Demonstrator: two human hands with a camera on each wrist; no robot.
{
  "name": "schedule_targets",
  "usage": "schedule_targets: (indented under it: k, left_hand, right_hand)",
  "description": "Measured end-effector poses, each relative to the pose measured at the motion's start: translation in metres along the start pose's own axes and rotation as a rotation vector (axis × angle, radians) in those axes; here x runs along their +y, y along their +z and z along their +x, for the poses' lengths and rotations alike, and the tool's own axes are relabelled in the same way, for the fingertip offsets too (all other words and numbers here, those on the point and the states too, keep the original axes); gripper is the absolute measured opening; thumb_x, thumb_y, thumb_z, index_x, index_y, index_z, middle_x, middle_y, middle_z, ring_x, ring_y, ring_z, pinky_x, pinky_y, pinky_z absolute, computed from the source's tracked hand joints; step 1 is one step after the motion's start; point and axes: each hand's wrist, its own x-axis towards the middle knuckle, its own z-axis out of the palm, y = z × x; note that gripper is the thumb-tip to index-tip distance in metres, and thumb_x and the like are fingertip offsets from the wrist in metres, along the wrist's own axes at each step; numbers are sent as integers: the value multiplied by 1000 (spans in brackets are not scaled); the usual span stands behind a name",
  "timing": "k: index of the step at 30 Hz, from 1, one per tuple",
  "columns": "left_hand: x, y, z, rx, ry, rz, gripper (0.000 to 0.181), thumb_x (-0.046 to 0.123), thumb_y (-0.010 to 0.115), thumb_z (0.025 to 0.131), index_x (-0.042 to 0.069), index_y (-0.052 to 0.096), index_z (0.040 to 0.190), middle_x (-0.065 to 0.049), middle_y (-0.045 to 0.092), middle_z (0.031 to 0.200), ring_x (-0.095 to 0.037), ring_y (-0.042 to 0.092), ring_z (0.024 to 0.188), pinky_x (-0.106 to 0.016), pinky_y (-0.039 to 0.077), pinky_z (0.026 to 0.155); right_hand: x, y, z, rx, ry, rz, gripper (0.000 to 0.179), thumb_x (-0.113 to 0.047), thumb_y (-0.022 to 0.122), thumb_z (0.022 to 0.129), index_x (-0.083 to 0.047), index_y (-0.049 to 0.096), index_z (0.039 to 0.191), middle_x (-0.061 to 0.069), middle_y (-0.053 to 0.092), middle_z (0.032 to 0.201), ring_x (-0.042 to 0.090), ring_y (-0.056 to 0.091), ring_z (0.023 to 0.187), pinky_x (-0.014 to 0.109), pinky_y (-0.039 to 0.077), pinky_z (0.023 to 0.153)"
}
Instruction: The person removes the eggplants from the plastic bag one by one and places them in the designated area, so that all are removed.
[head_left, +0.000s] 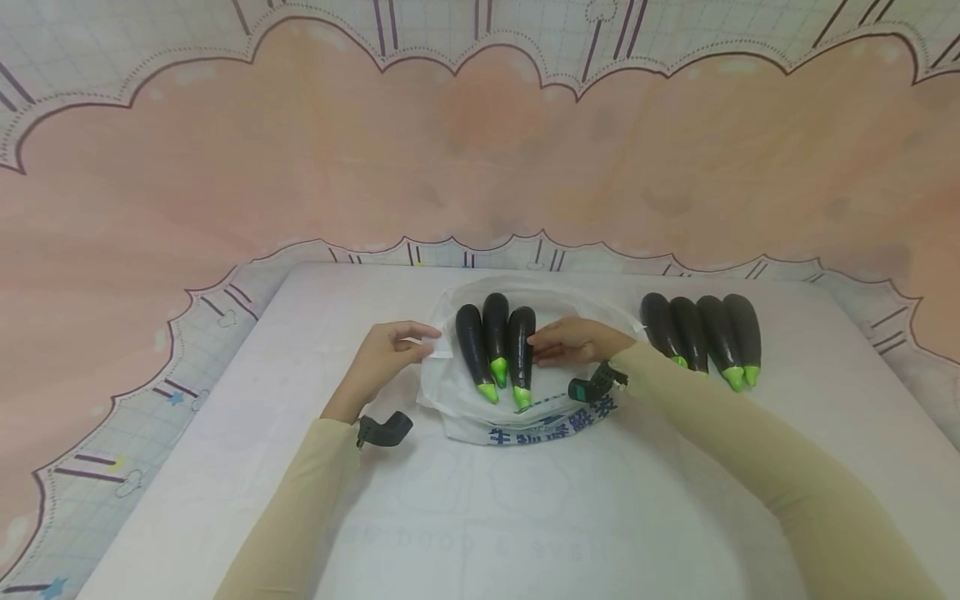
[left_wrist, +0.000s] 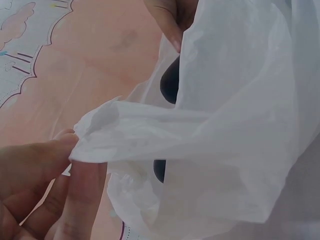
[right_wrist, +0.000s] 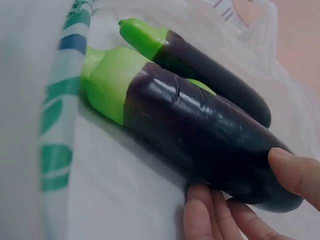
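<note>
A white plastic bag [head_left: 442,402] with blue and green print lies spread on the table, and three dark eggplants with green stem ends rest in it. My left hand [head_left: 382,354] pinches the bag's left edge between thumb and fingers, pulling a strip of film taut in the left wrist view. At the other side, my right hand [head_left: 573,337] holds the rightmost eggplant [head_left: 521,346] near its rounded end, thumb [right_wrist: 292,170] above and fingers below. Beside it lie the middle eggplant [head_left: 495,329] and the left eggplant [head_left: 472,350]. From the left wrist, bag film mostly hides them.
To the right of the bag, several more eggplants [head_left: 712,333] lie side by side on the white table [head_left: 525,517], partly behind the right sleeve [head_left: 697,417]. A patterned pink cloth [head_left: 480,167] hangs behind the table.
</note>
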Motion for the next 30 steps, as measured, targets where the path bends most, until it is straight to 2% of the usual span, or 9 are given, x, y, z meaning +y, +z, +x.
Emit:
schedule_targets:
  k: [1, 4, 7, 10, 13, 18, 22, 25, 30]
  left_hand:
    - [0, 0, 0, 0, 0, -1, 28, 12, 63, 88, 3, 65, 115, -17, 65, 118, -13, 68, 85, -40, 49, 90]
    - [1, 0, 0, -1, -3, 3, 28, 12, 63, 88, 3, 65, 115, -16, 65, 119, -13, 68, 85, -39, 49, 90]
    - [1, 0, 1, -2, -7, 4, 28, 12, 64, 88, 3, 65, 115, -16, 64, 120, -14, 68, 87, -40, 49, 90]
    - [1, -1, 1, -1, -9, 6, 28, 13, 64, 88, 4, 65, 115, -15, 64, 121, -15, 68, 88, -39, 49, 90]
    - [1, -1, 1, 0, -5, 1, 28, 13, 64, 88, 3, 65, 115, -16, 64, 121, -15, 68, 88, -39, 49, 90]
    - [0, -1, 0, 6, 3, -5, 28, 13, 64, 88, 3, 65, 114, -16, 64, 120, -12, 68, 85, -38, 49, 89]
    - [0, -1, 0, 8, 4, -11, 28, 14, 64, 88, 3, 66, 114, -16, 64, 120, -10, 67, 84, -37, 49, 88]
    - [0, 0, 1, 6, 12, -21, 27, 13, 64, 88, 2, 66, 113, -16, 64, 120, -9, 67, 83, -36, 49, 88]
    - [0, -1, 1, 2, 8, -18, 27, 13, 64, 88, 3, 66, 113, -16, 64, 120, -11, 68, 84, -38, 49, 90]
  right_hand:
    - [4, -8, 7, -42, -13, 18, 40, -9, 59, 91, 12, 50, 125, 15, 59, 115, 31, 53, 120, 36, 43, 103]
    - [4, -11, 8, -81, -29, 18, 40, -13, 63, 89, 10, 53, 120, 13, 60, 112, 29, 55, 116, 36, 44, 103]
    - [1, -8, 8, -56, -5, 48, 29, -10, 59, 91, 8, 53, 113, 12, 60, 108, 27, 57, 111, 37, 43, 103]
    - [-6, 2, 0, 11, 28, 62, 18, -5, 51, 94, 5, 51, 109, 9, 58, 103, 24, 56, 105, 39, 40, 106]
    - [-8, 6, -1, 35, 42, 82, 19, -3, 48, 95, 6, 50, 112, 8, 57, 101, 21, 56, 101, 40, 38, 108]
    - [-9, 8, -2, 26, 10, 62, 37, -4, 49, 95, 10, 43, 129, 11, 56, 115, 24, 54, 114, 39, 38, 108]
    - [-9, 7, -2, 39, -43, 22, 31, -6, 51, 95, 7, 47, 123, 12, 57, 119, 28, 52, 122, 40, 40, 106]
    - [-11, 6, -4, 37, -92, -9, 36, -7, 50, 96, 7, 45, 128, 21, 55, 127, 32, 49, 126, 41, 39, 107]
    - [-16, 0, -11, 49, -154, -33, 49, -11, 49, 97, 7, 35, 140, 23, 40, 144, 34, 40, 134, 40, 35, 110]
